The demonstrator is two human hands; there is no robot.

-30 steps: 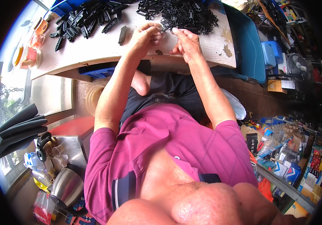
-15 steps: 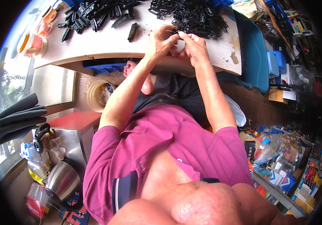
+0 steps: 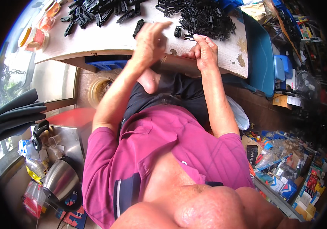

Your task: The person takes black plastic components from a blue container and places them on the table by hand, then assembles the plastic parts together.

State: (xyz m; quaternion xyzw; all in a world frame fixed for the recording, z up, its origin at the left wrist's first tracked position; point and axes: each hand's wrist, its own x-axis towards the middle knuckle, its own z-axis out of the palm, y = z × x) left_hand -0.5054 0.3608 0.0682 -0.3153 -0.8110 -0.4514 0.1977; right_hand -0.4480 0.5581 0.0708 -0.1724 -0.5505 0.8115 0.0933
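My left hand (image 3: 150, 42) hovers over the table's near edge, fingers stretched out and somewhat blurred, and I see nothing held in it. Just beyond it lies a single long black plastic piece (image 3: 138, 29). To the right, my right hand (image 3: 206, 51) pinches a small black plastic part (image 3: 189, 37) between thumb and forefinger; its other fingers are curled. A short black piece (image 3: 177, 31) rests on the table between the hands. Behind the right hand spreads a heap of small black parts (image 3: 205, 19). Long black pieces (image 3: 91, 13) form another pile at the far left.
The pale table (image 3: 68, 45) has worn patches near its right corner. Lidded plastic jars (image 3: 36, 40) stand at its left end. A teal chair (image 3: 260, 57) is beside the right edge. Below are a round bin (image 3: 98, 91) and, at lower left, a steel kettle (image 3: 61, 179).
My hands have moved apart: the left went left, the right slightly right and down. The short black piece now shows on the table between them.
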